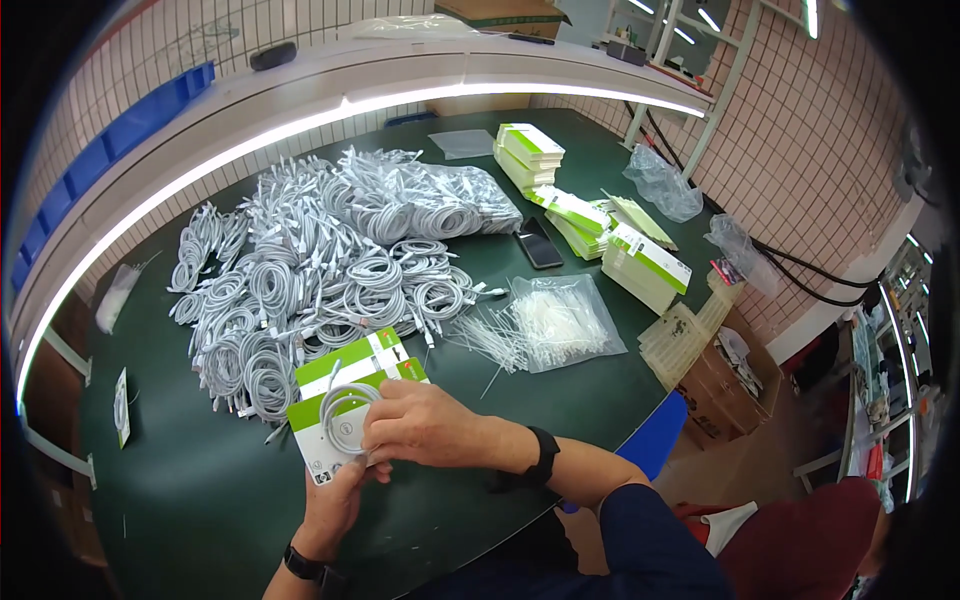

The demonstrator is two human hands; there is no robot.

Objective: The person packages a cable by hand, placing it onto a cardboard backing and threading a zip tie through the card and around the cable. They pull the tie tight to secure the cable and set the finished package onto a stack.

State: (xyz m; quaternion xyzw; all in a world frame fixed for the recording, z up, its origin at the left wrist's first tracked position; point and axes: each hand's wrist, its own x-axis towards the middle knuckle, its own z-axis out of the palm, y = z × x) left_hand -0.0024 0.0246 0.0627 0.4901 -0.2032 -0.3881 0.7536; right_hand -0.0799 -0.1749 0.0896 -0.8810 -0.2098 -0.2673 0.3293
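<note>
R hand (pixel 418 425) has its fingers curled in, closed down on the R side of the coil (pixel 328 418). Tips are hidden, so can't tell if they pinch a tie too. L hand (pixel 342 492) is nearly shut, thumb and fingers round the lower edge of the card (pixel 306 442). Coil sits on the card's face, card tilted, a cable end poking up past the top.

Risks, as I judge it: coil could spring loose or slide if R hand lets go early, b/c a slick card at a slant won't hold it. Too hard a squeeze from L hand might crease the card. That loose end could snag the 2nd card (pixel 345 352) just behind, or the heap (pixel 300 260) beyond, where tangled ends stick out.

Loose ties (pixel 492 340) fan out ahead of R hand, next to their bag (pixel 575 325); a sleeve or wrist sweeping fwd could scatter them.

Room: bench (pixel 200 485) is bare to the L, out to a lone card (pixel 122 408) near the far L edge. Near edge runs close under R forearm. Fwd is blocked by the heap; fwd-R has the phone (pixel 540 244) and stacks (pixel 645 268), w/ a narrow gap btw bag and stacks.
</note>
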